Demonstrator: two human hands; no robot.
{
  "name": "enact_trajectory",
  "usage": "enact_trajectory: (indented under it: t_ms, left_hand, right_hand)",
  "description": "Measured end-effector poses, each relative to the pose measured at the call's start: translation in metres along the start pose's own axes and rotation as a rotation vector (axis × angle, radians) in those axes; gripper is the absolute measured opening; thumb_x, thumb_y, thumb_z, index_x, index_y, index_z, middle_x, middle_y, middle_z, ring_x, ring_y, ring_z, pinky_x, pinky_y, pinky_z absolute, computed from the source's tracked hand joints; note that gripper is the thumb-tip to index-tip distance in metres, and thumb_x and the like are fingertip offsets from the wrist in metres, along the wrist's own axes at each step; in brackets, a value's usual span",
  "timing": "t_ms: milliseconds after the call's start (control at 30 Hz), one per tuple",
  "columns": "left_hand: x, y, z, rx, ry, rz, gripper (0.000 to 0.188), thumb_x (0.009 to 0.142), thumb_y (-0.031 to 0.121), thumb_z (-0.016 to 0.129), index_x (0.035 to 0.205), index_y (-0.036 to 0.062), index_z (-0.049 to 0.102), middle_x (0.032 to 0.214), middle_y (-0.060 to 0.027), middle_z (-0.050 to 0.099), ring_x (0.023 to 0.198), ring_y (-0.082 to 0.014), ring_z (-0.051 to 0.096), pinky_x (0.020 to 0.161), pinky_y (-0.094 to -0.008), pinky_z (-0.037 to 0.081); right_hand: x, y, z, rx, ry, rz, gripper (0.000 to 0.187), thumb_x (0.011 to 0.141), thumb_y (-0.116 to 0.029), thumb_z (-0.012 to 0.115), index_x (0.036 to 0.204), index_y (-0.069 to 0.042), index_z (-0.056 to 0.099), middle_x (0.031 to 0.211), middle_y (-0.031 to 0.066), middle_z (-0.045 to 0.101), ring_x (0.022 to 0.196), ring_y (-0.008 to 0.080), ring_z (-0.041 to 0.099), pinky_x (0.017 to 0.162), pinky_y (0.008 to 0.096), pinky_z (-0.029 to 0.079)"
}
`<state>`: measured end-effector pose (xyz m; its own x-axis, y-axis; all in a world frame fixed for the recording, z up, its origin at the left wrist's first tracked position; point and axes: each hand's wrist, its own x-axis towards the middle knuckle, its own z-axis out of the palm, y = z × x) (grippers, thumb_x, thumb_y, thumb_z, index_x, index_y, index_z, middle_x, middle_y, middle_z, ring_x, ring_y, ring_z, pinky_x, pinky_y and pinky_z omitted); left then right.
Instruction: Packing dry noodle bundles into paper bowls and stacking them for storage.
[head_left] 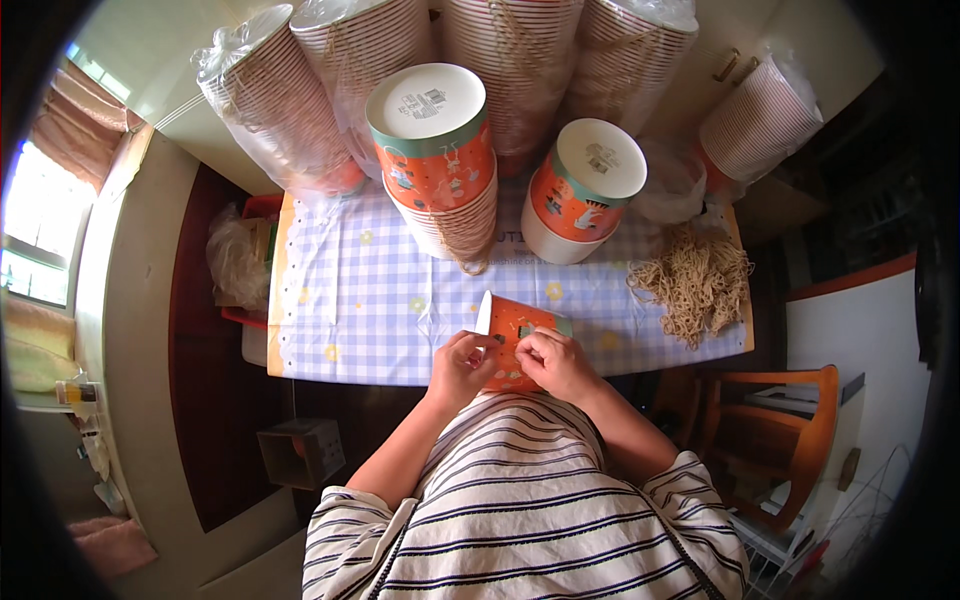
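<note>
An orange paper bucket (514, 318) with a white rim and a green band lies on its side at the table's front edge, against my striped shirt. My left hand (464, 366) is at its left part, near the rim, with thumb and fingers pinched together. Closer to the green band, my right hand (552, 360) is also closed in a pinch over the bucket's side. Whatever the fingertips hold is too small to make out. Beyond them stand a tall stack of upturned buckets (436, 170) with cord loops hanging from it and a shorter upturned stack (574, 205).
Plastic-wrapped bucket stacks (515, 75) line the back of the checkered tablecloth (350, 300). A heap of beige cords (695, 285) lies on the right. Left of the table is a red crate (262, 207) with plastic bags; a wooden chair (790, 440) stands at right.
</note>
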<state>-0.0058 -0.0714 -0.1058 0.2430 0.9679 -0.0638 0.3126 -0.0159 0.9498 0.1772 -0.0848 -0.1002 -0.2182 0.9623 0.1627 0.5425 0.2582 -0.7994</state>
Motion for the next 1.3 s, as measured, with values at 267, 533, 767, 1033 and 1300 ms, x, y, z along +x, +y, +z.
enact_trajectory:
  t_ms: [267,533,767,1033,1300]
  left_hand:
    - [-0.006,-0.012,0.004,-0.251,0.036,-0.036,0.041,0.077,0.000,0.059,0.117,0.0020,0.051,0.088,-0.0103,0.062,0.072,-0.0129,0.063,0.058,-0.0244,0.051]
    - [-0.003,-0.009,0.008,-0.223,0.041,-0.027,0.043,0.078,-0.001,0.058,0.120,0.0009,0.046,0.082,-0.0094,0.063,0.072,-0.0125,0.063,0.060,-0.0248,0.052]
    - [-0.001,-0.001,0.010,-0.183,0.071,-0.094,0.038,0.080,-0.001,0.058,0.116,-0.0008,0.049,0.077,-0.0065,0.062,0.068,-0.0078,0.058,0.063,-0.0223,0.049]
    - [-0.001,0.002,0.010,-0.171,0.107,-0.098,0.039,0.078,0.000,0.059,0.116,0.0000,0.048,0.075,-0.0055,0.061,0.067,-0.0070,0.058,0.063,-0.0218,0.048]
    - [-0.002,-0.021,0.005,-0.370,0.019,-0.134,0.052,0.078,0.003,0.063,0.126,0.0013,0.041,0.083,-0.0092,0.060,0.079,-0.0116,0.059,0.072,-0.0259,0.049]
  right_hand:
    - [0.000,0.000,0.000,0.081,0.010,0.046,0.009,0.073,-0.006,0.063,0.077,-0.004,0.055,0.071,0.0092,0.057,0.062,0.0255,0.059,0.055,0.0343,0.047]
    - [0.001,-0.005,-0.003,0.051,-0.009,0.032,0.009,0.074,-0.006,0.063,0.078,-0.004,0.056,0.072,0.0095,0.058,0.063,0.0253,0.061,0.057,0.0339,0.049]
    - [0.001,-0.003,-0.001,0.033,-0.011,0.035,0.009,0.073,-0.005,0.062,0.077,-0.004,0.055,0.072,0.0090,0.058,0.063,0.0256,0.061,0.055,0.0343,0.049]
    - [0.002,0.001,-0.001,-0.032,-0.002,-0.016,0.010,0.070,-0.003,0.061,0.075,-0.004,0.053,0.069,0.0090,0.056,0.060,0.0278,0.058,0.053,0.0366,0.047]
    - [0.002,0.001,-0.004,0.041,0.010,0.034,0.008,0.074,-0.004,0.062,0.076,-0.003,0.054,0.070,0.0096,0.057,0.062,0.0261,0.059,0.055,0.0345,0.047]
